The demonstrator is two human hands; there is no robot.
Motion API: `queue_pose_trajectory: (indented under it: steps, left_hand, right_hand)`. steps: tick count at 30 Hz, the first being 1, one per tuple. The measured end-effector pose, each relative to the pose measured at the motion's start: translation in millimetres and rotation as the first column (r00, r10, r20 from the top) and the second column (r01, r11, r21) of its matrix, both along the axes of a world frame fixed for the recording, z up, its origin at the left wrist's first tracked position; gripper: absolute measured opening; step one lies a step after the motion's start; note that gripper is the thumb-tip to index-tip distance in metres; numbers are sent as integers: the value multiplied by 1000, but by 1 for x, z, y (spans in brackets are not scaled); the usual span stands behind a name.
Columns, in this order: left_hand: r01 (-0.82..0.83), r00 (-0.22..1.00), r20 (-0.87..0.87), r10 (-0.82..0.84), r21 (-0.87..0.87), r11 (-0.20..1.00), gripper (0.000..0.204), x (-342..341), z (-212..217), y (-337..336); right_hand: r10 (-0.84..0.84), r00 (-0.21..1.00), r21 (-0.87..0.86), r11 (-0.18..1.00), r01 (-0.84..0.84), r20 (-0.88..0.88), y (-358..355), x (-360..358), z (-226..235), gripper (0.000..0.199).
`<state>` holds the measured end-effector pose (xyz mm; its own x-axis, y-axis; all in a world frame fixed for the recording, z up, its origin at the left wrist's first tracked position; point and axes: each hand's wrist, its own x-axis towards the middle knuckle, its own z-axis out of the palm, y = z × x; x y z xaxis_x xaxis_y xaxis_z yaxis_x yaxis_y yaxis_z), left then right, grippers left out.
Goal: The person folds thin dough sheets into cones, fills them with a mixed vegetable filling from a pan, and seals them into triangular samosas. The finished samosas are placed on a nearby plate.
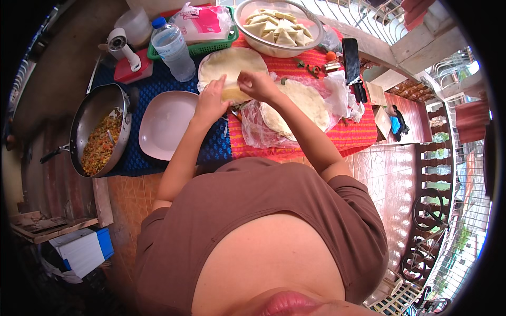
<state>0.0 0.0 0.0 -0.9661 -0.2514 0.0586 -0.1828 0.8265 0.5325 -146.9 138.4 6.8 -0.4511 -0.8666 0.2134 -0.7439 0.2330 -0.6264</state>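
Sheet: round pale dough sheet (pixel 232 60), mid table, far side; yellowish strip at its near edge, btwn the hands.
L hand (pixel 211 100): on sheet's near L part, fingers nearly straight, close tog.; can't tell if they pinch it.
R hand (pixel 255 85): over sheet's near R part, fingers curled in, loose fist; can't tell what, if anything, is inside.
2nd sheet (pixel 308 108): R of the hands, on crumpled clear plastic (pixel 253 125); R forearm crosses over it, hides part.
Bowl (pixel 279 50): far side, full of folded triangles (pixel 279 26).
Pan (pixel 83 113): far L, handle out L; diced veg mix (pixel 99 150) + spoon inside.
Plate (pixel 167 126): pinkish, btwn pan & L forearm.
Bottle (pixel 174 52): blue cap, upright, far L of sheet, blocks view of part of green basket (pixel 217 45).
Nearby: white fan (pixel 120 45) by red box (pixel 129 75); phone (pixel 350 58) far R, white plastic (pixel 340 95) just near it.
Cloths: blue cloth (pixel 216 145) L, red-orange cloth (pixel 363 126) R.
Writing: pink/white pack (pixel 203 21) in basket has big print; bottle has pale label, small print, too tiny to read.
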Motion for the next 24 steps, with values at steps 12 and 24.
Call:
queue_pose_trajectory:
  steps: [12,24]
  left_hand:
    - [-192,866,-481,135,-71,979,44,4,1,3]
    - [-300,847,-514,136,-251,920,44,7,7,11]
  right_hand:
    - [96,992,147,983,-107,76,6,-14,29,22]
    - [-194,973,-255,941,221,127,-9,-22,38,16]
